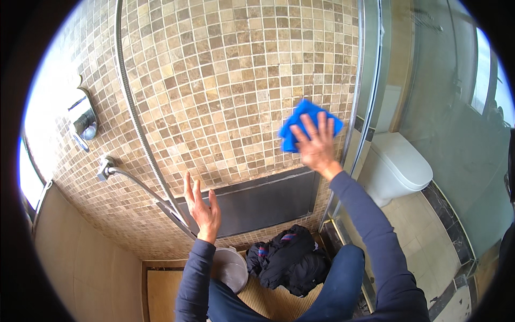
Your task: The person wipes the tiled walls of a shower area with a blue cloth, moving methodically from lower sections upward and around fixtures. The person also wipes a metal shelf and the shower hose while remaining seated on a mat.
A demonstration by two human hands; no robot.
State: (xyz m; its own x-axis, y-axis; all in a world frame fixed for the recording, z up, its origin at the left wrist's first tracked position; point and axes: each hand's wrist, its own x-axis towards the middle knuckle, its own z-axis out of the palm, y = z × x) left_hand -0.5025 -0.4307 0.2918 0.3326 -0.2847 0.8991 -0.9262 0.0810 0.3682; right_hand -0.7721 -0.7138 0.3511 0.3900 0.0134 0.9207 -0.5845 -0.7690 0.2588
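Note:
My right hand point(318, 145) presses a folded blue cloth point(299, 120) flat against the brown mosaic-tiled wall point(225, 96), fingers spread over it. Slight blur shows on both hand and cloth. To the lower left, my left hand point(204, 213) is raised with its fingers apart and nothing in it. It appears in front of the left part of a dark recessed panel point(265, 201), close to the metal shower hose point(139, 124). Whether its fingertips touch the wall, I cannot tell.
Below are a grey bucket point(235, 269) and a heap of black clothing point(289, 261) on a ribbed mat point(165, 294). A shower valve point(106, 167) and wall holder point(83, 120) are at left. A glass partition's metal frame point(354, 112) separates a white toilet point(396, 165) at right.

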